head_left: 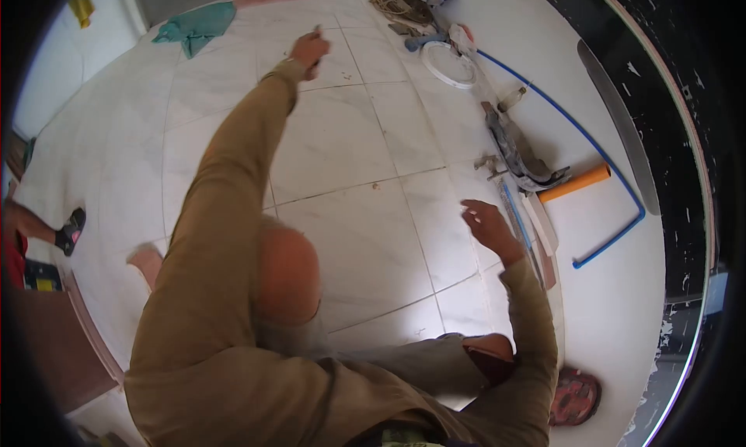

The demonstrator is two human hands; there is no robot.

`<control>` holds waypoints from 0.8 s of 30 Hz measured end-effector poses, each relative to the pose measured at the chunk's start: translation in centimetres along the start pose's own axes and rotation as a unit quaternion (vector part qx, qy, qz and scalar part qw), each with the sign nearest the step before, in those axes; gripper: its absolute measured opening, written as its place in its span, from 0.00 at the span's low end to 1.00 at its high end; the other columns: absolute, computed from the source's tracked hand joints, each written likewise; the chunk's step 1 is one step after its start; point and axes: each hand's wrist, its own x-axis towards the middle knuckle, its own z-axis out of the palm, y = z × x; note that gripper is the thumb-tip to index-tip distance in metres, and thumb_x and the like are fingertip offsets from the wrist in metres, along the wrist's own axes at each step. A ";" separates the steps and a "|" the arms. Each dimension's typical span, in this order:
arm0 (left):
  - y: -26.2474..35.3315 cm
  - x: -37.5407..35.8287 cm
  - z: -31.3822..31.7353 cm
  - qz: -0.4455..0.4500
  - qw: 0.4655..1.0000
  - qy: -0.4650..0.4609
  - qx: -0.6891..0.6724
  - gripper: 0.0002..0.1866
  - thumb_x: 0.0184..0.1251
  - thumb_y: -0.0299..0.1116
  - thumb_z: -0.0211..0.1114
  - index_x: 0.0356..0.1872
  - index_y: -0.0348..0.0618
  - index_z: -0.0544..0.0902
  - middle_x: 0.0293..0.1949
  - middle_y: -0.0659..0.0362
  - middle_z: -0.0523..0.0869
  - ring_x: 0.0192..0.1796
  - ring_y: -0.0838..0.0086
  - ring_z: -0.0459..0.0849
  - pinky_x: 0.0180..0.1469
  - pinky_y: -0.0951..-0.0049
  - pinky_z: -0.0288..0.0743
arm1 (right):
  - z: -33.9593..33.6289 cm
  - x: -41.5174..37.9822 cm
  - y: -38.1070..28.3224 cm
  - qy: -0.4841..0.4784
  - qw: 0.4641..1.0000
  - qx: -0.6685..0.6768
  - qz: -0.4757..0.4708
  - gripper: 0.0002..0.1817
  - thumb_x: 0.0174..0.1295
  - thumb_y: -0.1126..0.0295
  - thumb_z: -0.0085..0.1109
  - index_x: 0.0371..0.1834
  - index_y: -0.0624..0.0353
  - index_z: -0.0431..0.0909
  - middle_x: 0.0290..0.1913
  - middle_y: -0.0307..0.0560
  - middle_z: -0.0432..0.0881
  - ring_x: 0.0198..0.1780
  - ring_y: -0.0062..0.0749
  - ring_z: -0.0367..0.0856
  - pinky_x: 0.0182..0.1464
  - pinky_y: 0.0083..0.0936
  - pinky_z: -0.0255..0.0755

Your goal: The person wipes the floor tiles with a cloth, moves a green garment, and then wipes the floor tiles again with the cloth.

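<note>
Stretched far forward over the white tiled floor [334, 144], my left hand [309, 52] is closed. A small dark tip shows at its fingers, too small to name. My right hand [489, 228] hovers at the right with loosely bent fingers apart and nothing visible in them. Close to it, along the wall, lie a blue-edged strip [514, 214], a pale wooden piece [542, 223] and a tool with an orange handle [575, 184]. A grey, dirt-covered curved piece [514, 148] lies beyond them.
A bent blue pipe [598, 145] leans on the right wall. Farther up are a white round lid [449, 64] and piled rope [400, 5]. A teal cloth [203, 29] lies at the back. Another person's sandalled foot [70, 231] and a brown board [62, 346] are left.
</note>
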 end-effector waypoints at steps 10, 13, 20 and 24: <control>-15.3 -4.0 -34.7 -0.208 0.932 0.295 0.024 0.13 0.57 0.40 0.69 0.26 0.50 0.73 0.15 0.63 0.63 0.05 0.68 0.60 0.06 0.62 0.53 | 12.6 0.1 4.3 -0.309 0.923 -0.014 0.229 0.21 0.65 0.57 0.63 0.55 0.58 0.86 0.50 0.55 0.89 0.54 0.50 0.87 0.59 0.40 0.80; -20.4 -0.6 -39.1 -0.265 0.922 0.278 0.039 0.14 0.55 0.39 0.68 0.28 0.52 0.69 0.17 0.62 0.66 0.06 0.67 0.61 0.07 0.60 0.53 | 11.2 -1.0 6.3 -0.233 0.930 -0.030 0.283 0.20 0.65 0.57 0.63 0.54 0.56 0.86 0.49 0.57 0.89 0.53 0.49 0.88 0.58 0.39 0.80; -21.2 12.6 -38.1 -0.291 0.908 0.298 0.049 0.17 0.58 0.44 0.71 0.24 0.53 0.68 0.19 0.64 0.67 0.09 0.71 0.59 0.10 0.60 0.52 | 7.0 -3.0 2.4 0.045 0.878 0.048 0.474 0.18 0.64 0.64 0.62 0.53 0.63 0.85 0.41 0.58 0.90 0.43 0.43 0.91 0.48 0.33 0.83; -21.4 15.9 -37.1 -0.309 0.941 0.137 -0.001 0.24 0.60 0.53 0.71 0.19 0.58 0.65 0.15 0.69 0.65 0.10 0.76 0.59 0.12 0.67 0.52 | 7.9 -3.2 -3.8 0.025 0.823 -0.016 0.567 0.14 0.62 0.70 0.64 0.48 0.65 0.87 0.29 0.54 0.89 0.25 0.36 0.89 0.36 0.26 0.83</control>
